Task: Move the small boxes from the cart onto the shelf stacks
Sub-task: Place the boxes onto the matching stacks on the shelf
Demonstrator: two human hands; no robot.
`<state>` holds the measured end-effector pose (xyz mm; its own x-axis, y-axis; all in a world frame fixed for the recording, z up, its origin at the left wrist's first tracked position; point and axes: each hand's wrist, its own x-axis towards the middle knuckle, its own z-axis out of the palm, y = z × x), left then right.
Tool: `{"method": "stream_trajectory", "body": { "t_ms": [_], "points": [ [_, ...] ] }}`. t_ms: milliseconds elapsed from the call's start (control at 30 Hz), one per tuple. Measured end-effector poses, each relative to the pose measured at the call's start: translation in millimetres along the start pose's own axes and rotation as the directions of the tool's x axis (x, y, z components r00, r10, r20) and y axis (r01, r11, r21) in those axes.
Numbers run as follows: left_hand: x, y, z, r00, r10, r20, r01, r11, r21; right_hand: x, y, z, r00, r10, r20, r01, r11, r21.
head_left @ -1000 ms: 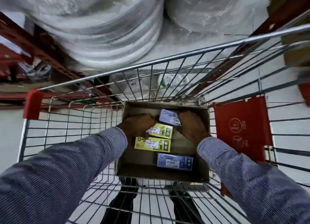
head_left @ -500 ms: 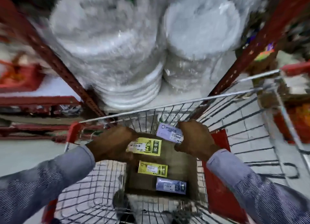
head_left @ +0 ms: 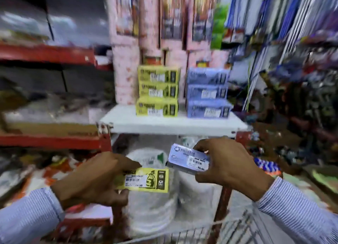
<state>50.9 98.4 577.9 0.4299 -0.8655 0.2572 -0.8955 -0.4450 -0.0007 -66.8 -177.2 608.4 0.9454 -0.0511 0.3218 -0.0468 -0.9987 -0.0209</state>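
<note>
My left hand (head_left: pixel 95 179) grips a small yellow box (head_left: pixel 146 179) by its left end. My right hand (head_left: pixel 228 167) grips a small blue box (head_left: pixel 188 159) by its right end. Both boxes are held up in front of me, below a white shelf (head_left: pixel 173 123). On that shelf stand a stack of three yellow boxes (head_left: pixel 157 90) on the left and a stack of three blue boxes (head_left: pixel 207 93) on the right. Only the cart's wire rim (head_left: pixel 182 232) shows, at the bottom edge; the carton in it is out of view.
Pink packages (head_left: pixel 126 61) stand behind the two stacks. Stacks of wrapped white plates (head_left: pixel 150 207) fill the level under the white shelf. Red shelf rails (head_left: pixel 47 53) run along the left, and hanging goods (head_left: pixel 292 42) crowd the right. The picture is blurred.
Both hands have lifted a yellow and a blue box out of the carton in the cart and raised them towards the shelf. My view has swung up from the cart to the shelf.
</note>
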Motion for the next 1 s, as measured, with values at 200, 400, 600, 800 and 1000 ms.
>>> {"method": "stream_trajectory", "body": {
  "t_ms": [200, 400, 600, 800, 1000],
  "points": [
    [23, -9, -80, 0.975, 0.016, -0.222, 0.014, 0.991, 0.131, 23, 9, -75, 0.983, 0.004, -0.186, -0.015, 0.998, -0.059],
    [71, -28, -107, 0.917, 0.02, -0.399, 0.075, 0.972, 0.221, 63, 39, -92, 0.934, 0.037, -0.355, -0.085, 0.989, -0.122],
    [123, -44, -100, 0.905, -0.031, -0.424, 0.114, 0.979, 0.171, 102, 60, -70, 0.915, 0.019, -0.403, -0.081, 0.987, -0.135],
    [154, -51, -89, 0.932, -0.095, -0.351, 0.136, 0.986, 0.093, 123, 65, -48, 0.925, 0.035, -0.378, -0.095, 0.985, -0.142],
    [160, -62, -76, 0.941, -0.114, -0.318, 0.143, 0.987, 0.07, 129, 71, -38, 0.925, 0.077, -0.373, -0.133, 0.983, -0.126]
  ]
}}
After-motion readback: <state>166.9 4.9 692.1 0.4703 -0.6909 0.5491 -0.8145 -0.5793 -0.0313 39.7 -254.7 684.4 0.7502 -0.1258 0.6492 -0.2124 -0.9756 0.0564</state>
